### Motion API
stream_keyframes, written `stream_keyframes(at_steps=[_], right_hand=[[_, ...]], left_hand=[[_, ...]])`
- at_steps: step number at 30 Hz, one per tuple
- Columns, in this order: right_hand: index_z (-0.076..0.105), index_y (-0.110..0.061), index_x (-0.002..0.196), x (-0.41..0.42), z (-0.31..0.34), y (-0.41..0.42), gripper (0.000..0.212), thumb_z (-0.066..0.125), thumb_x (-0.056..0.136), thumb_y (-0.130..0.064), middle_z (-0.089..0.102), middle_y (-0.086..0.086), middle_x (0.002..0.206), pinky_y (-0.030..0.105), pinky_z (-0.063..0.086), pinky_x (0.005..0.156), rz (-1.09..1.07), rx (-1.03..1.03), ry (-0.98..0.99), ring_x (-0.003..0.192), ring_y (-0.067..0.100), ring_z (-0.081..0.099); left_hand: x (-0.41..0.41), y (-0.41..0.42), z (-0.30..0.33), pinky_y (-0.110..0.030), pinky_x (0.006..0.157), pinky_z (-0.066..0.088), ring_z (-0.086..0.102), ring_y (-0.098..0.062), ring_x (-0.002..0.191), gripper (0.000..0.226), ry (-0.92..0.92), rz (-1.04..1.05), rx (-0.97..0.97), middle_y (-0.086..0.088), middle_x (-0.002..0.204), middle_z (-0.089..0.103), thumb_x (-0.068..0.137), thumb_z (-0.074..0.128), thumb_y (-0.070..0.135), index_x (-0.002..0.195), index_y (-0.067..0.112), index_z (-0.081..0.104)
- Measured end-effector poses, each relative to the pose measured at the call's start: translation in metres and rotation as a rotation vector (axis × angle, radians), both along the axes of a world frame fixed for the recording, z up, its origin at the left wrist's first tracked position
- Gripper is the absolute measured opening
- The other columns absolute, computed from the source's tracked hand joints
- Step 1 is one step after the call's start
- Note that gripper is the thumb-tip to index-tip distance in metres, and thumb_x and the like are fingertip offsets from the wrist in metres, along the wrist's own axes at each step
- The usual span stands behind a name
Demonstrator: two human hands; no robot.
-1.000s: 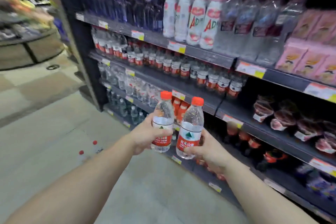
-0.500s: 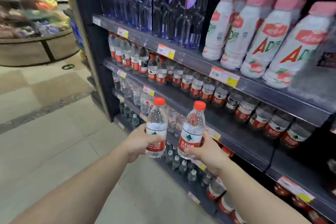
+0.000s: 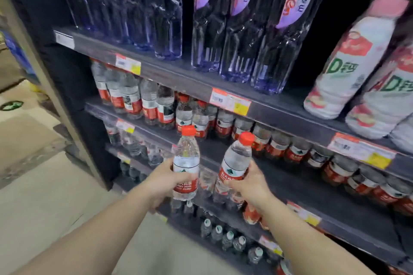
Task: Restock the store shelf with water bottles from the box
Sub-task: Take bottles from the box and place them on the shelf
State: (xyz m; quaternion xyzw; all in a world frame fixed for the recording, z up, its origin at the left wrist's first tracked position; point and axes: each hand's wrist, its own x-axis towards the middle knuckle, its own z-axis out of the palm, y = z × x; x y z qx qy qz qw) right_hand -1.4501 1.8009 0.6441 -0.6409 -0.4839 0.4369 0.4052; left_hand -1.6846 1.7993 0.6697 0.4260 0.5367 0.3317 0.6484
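Left hand [image 3: 165,182] is gripping a water bottle [image 3: 186,163] w/ red cap, upright, in front of the shelf [image 3: 290,176] w/ red-label bottles [image 3: 143,100]. Right hand [image 3: 250,185] is clutching a second bottle [image 3: 234,165], tilting slightly right, just beside the first, not touching. Both are hovering at the shelf's front edge. Above, tall blue bottles [image 3: 234,29] are standing; far right, white drink bottles [image 3: 348,58] are leaning.
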Motion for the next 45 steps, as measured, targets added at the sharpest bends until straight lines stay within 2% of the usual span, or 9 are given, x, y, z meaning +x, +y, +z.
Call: stream_keyframes(at_steps=[8,12,16,25,29,35,40,43,45], right_hand=[[0.057,-0.024,0.118,-0.042,-0.018,0.083,0.072,0.093,0.056,-0.021,0.068,-0.006,0.112,0.038,0.053,0.094,-0.155,0.018,-0.140,0.102,0.013,0.065],[0.059,-0.014,0.119,-0.044,-0.032,0.121,0.064,0.090,0.063,-0.015,0.065,-0.005,0.112,0.032,0.049,0.095,-0.190,0.020,-0.155,0.104,0.013,0.062],[0.058,-0.014,0.123,-0.042,-0.048,0.144,0.068,0.090,0.063,-0.019,0.067,0.003,0.121,0.036,0.051,0.096,-0.176,0.022,-0.240,0.112,0.020,0.063],[0.044,-0.017,0.137,-0.045,-0.053,0.159,0.074,0.082,0.075,-0.025,0.058,0.002,0.134,0.025,0.042,0.093,-0.160,0.020,-0.229,0.122,0.022,0.056],[0.042,-0.017,0.140,-0.046,-0.054,0.160,0.074,0.080,0.076,-0.024,0.056,0.003,0.137,0.026,0.042,0.097,-0.154,0.026,-0.244,0.124,0.022,0.054],[0.052,-0.019,0.126,-0.055,-0.046,0.124,0.060,0.081,0.075,-0.026,0.060,0.002,0.124,0.031,0.049,0.095,-0.322,0.101,-0.178,0.112,0.018,0.058],[0.046,-0.025,0.131,-0.076,-0.027,0.067,0.074,0.086,0.069,-0.016,0.059,-0.018,0.111,0.017,0.051,0.084,0.158,-0.025,-0.053,0.097,-0.001,0.061],[0.051,-0.022,0.130,-0.065,-0.021,0.073,0.077,0.088,0.063,-0.024,0.066,-0.010,0.113,0.028,0.054,0.089,0.013,0.009,-0.091,0.098,0.004,0.064],[0.056,-0.021,0.124,-0.051,-0.017,0.074,0.069,0.088,0.063,-0.023,0.069,-0.009,0.109,0.018,0.053,0.083,-0.040,0.014,-0.134,0.096,0.001,0.064]], left_hand=[[-0.042,0.086,-0.014,-0.055,0.095,0.051,0.069,-0.028,0.103,0.073,0.018,-0.102,-0.005,-0.002,0.110,0.074,0.049,0.088,0.031,0.117,0.026,0.059],[-0.049,0.104,-0.036,-0.050,0.092,0.052,0.067,-0.030,0.104,0.042,0.004,-0.113,-0.005,-0.006,0.112,0.071,0.077,0.079,0.009,0.108,0.028,0.057],[-0.051,0.113,-0.051,-0.041,0.079,0.054,0.067,-0.027,0.102,0.037,-0.017,-0.128,-0.002,-0.005,0.110,0.071,0.081,0.073,0.005,0.105,0.028,0.057],[-0.050,0.129,-0.071,-0.043,0.086,0.053,0.067,-0.027,0.105,0.048,-0.008,-0.145,-0.015,-0.004,0.112,0.072,0.073,0.081,0.013,0.114,0.027,0.058],[-0.049,0.136,-0.071,-0.055,0.095,0.051,0.068,-0.029,0.105,0.087,0.002,-0.164,-0.024,-0.003,0.114,0.073,0.045,0.090,0.035,0.124,0.026,0.056],[-0.033,0.134,-0.062,-0.054,0.096,0.050,0.068,-0.026,0.104,0.091,0.004,-0.146,-0.009,-0.003,0.114,0.072,0.040,0.090,0.034,0.124,0.024,0.057],[0.005,0.129,-0.047,-0.051,0.094,0.053,0.070,-0.026,0.103,0.079,-0.040,-0.164,0.028,-0.006,0.112,0.073,0.053,0.092,0.023,0.124,0.018,0.058],[0.031,0.127,-0.038,-0.042,0.090,0.055,0.068,-0.026,0.107,0.059,-0.027,-0.232,0.085,-0.004,0.111,0.073,0.067,0.087,0.017,0.120,0.020,0.061],[0.044,0.129,-0.034,-0.041,0.092,0.054,0.068,-0.023,0.108,0.065,-0.021,-0.299,0.110,-0.003,0.112,0.072,0.064,0.088,0.020,0.123,0.019,0.061]])
